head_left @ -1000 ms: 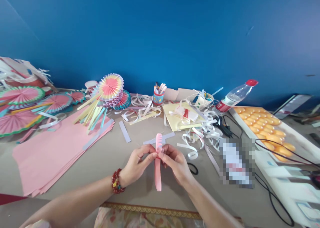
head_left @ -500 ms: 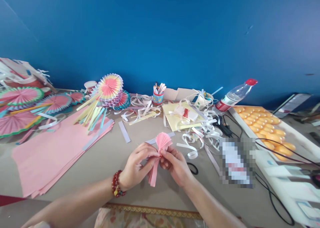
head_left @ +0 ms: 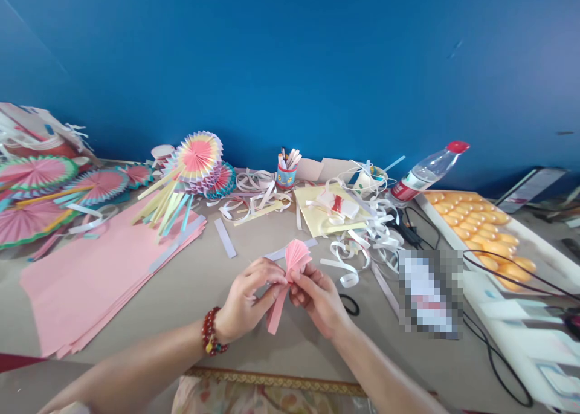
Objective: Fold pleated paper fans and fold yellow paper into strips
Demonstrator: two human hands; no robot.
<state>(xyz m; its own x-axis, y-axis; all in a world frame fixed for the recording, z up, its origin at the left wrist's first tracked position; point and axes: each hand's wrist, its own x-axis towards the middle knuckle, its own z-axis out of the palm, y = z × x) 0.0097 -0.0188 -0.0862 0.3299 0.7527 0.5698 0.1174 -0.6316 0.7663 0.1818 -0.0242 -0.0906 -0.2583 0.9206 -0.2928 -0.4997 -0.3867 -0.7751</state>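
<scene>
A pleated pink paper (head_left: 296, 254) is pinched at its middle between both hands above the table's front part. Its upper end fans out, while the lower end hangs down as a narrow folded strip. My left hand (head_left: 248, 298), with a red bead bracelet (head_left: 210, 332) at the wrist, closes thumb and fingers on the fold from the left. From the right, my right hand (head_left: 322, 299) grips the same fold, thumb on the near side and fingers curled behind. The fingertips hide the pinched middle. Just behind the hands lies a pale lilac paper strip (head_left: 283, 252).
Pink sheets (head_left: 86, 281) are stacked at left, near several pleated paper fans (head_left: 199, 154). White ribbon curls (head_left: 348, 263), yellow paper (head_left: 312, 217) and a pen cup (head_left: 286, 177) lie farther back. To the right are a plastic bottle (head_left: 421, 175), a black cable (head_left: 493, 353) and a box (head_left: 475, 236).
The pink fan tip has shifted slightly right, and its lower strip has tilted a little to the left. Both hands keep nearly the same place and grip.
</scene>
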